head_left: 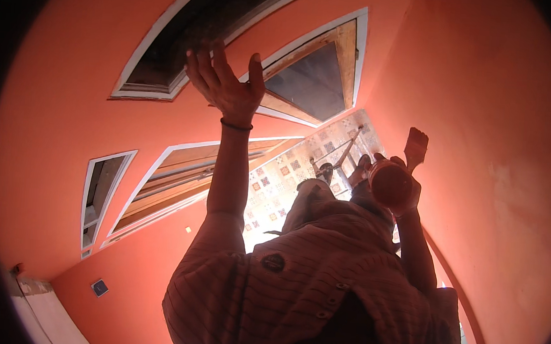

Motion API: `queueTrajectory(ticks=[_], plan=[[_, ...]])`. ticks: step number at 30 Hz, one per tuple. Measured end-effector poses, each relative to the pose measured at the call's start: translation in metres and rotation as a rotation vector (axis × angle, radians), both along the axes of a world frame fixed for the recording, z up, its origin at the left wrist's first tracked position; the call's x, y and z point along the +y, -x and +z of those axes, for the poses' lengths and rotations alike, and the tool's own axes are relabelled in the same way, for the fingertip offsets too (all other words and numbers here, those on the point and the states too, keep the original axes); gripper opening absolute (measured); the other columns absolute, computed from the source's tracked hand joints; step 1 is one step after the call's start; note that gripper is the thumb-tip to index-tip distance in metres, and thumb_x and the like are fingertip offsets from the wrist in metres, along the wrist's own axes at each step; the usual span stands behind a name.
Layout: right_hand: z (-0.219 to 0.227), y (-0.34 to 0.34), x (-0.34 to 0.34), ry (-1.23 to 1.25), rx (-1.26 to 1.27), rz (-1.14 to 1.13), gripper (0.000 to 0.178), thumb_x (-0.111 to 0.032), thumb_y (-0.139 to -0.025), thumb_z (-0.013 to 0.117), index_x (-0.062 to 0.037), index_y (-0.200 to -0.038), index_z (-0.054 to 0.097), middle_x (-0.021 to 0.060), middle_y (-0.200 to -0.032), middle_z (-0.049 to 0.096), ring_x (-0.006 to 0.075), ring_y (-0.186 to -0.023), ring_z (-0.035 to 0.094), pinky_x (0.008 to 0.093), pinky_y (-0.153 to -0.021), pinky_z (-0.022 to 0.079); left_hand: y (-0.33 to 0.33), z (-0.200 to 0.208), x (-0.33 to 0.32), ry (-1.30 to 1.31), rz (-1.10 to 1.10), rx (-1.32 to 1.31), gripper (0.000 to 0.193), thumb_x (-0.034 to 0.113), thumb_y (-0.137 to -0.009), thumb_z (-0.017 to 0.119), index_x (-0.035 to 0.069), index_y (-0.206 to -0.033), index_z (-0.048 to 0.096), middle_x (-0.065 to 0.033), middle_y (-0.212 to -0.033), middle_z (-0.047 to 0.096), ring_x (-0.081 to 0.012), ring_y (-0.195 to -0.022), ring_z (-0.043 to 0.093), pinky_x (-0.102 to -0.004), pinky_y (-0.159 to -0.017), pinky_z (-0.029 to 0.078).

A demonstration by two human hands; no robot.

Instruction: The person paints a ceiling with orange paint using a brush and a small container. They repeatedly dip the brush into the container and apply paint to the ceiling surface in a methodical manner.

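Note:
My left hand [231,89] is raised with its fingers spread and holds nothing. Its fingertips overlap the lower edge of a dark, white-framed window opening [188,51]; whether they touch the frame I cannot tell. A dark band circles that wrist. On the other side, my right hand [409,197] is closed around a small round paint pot [391,184], orange-red like the walls. A flat paintbrush [416,145] sticks up beside the pot from the same hand, bristles upward, its handle hidden behind the pot and fingers.
Below me, a ladder [347,153] stands on a patterned tile floor [274,188]; my feet are near it. Orange walls [483,122] surround me. A wood-framed window [314,75] and a wooden door [172,181] with white trim line the left wall. An arched opening curves at lower right.

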State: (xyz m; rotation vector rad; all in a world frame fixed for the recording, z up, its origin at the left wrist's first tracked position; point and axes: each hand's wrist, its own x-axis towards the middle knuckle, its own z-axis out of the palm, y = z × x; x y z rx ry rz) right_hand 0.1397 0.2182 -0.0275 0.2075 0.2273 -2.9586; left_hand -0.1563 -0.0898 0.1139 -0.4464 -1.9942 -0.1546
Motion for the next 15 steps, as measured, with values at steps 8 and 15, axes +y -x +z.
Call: queueTrajectory(ticks=[8,15], plan=[[-0.028,0.009,0.022,0.037,-0.138,0.021,0.052,-0.035,-0.104,0.052,-0.0068,-0.147,0.049,0.0244,-0.157,0.047,0.0513,-0.139,0.052,0.0655,-0.110,0.051,0.023,-0.018,-0.017,0.050,0.124,-0.001,0.073,0.063,-0.096,0.067,0.003,-0.137,0.067,-0.0206,-0.131,0.061,-0.0409,-0.119,0.060,-0.0681,-0.114,0.037],[-0.071,0.020,0.049,-0.012,-0.278,0.218,0.047,-0.033,-0.106,0.054,-0.0022,-0.142,0.056,0.0245,-0.153,0.053,0.0398,-0.137,0.058,0.0550,-0.113,0.052,0.041,-0.014,-0.012,-0.133,0.108,0.094,0.051,0.053,-0.089,0.078,0.005,-0.104,0.079,-0.0125,-0.090,0.062,-0.0313,-0.088,0.063,-0.0550,-0.093,0.052]])
